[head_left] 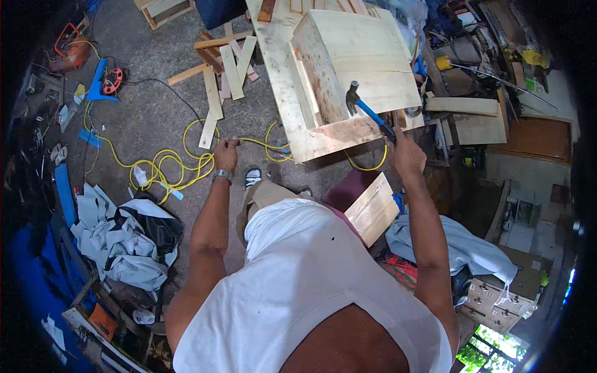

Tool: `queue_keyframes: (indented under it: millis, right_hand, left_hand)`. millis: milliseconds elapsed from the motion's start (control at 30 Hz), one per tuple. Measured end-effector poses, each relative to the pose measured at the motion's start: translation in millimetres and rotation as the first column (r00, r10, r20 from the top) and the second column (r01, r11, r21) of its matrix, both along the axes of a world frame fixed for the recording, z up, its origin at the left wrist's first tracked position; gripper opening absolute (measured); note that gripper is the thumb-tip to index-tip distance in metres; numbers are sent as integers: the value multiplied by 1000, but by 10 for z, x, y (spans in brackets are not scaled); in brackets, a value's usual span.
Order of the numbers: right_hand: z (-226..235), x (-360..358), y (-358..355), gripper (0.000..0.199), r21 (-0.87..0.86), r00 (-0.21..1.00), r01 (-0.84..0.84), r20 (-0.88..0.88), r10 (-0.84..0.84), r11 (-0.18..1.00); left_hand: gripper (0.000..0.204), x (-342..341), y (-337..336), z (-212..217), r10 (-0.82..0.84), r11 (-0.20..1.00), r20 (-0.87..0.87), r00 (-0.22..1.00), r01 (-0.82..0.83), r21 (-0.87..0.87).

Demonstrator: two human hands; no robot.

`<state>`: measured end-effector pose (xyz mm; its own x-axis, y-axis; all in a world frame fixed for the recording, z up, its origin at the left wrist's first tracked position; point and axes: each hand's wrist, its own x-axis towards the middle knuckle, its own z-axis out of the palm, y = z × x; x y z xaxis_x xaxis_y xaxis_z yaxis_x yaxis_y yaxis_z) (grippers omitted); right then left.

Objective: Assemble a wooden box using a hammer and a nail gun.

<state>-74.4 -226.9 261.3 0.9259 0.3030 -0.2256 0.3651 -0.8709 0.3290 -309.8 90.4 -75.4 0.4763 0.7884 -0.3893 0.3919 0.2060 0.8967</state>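
My right hand (pixel 408 154) is wrapped round the black grip of a claw hammer (pixel 368 112). The hammer has a blue shaft, and its dark head points up and away over the near right side of a pale wooden box (pixel 364 53). The box rests on a plywood sheet (pixel 283 93) in front of me. Off to the left, away from the box, my left hand (pixel 226 153) is closed, its fingertips drawn together. Whatever it may hold is too small to make out. A yellow hose (pixel 249 140) runs beside it on the floor.
Loose wooden strips (pixel 231 68) lie left of the plywood. Coils of yellow hose (pixel 180 166) spread across the concrete floor near a red reel (pixel 112 82). Grey-white cloth (pixel 127 239) is heaped at the left. A wooden board (pixel 373 211) stands near my right side.
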Motion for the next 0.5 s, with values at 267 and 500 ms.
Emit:
queue_keyframes:
  millis: [267, 500]
  right_hand:
    - [279, 192, 15, 30, -24, 976, -135, -173, 128, 991]
    - [-1221, -318, -771, 38, 381, 978, 194, -151, -145, 904]
  left_hand:
    - [23, 34, -197, 49, -83, 994, -17, 996, 81, -78]
    - [25, -120, -468, 248, -23, 998, 22, 999, 24, -61]
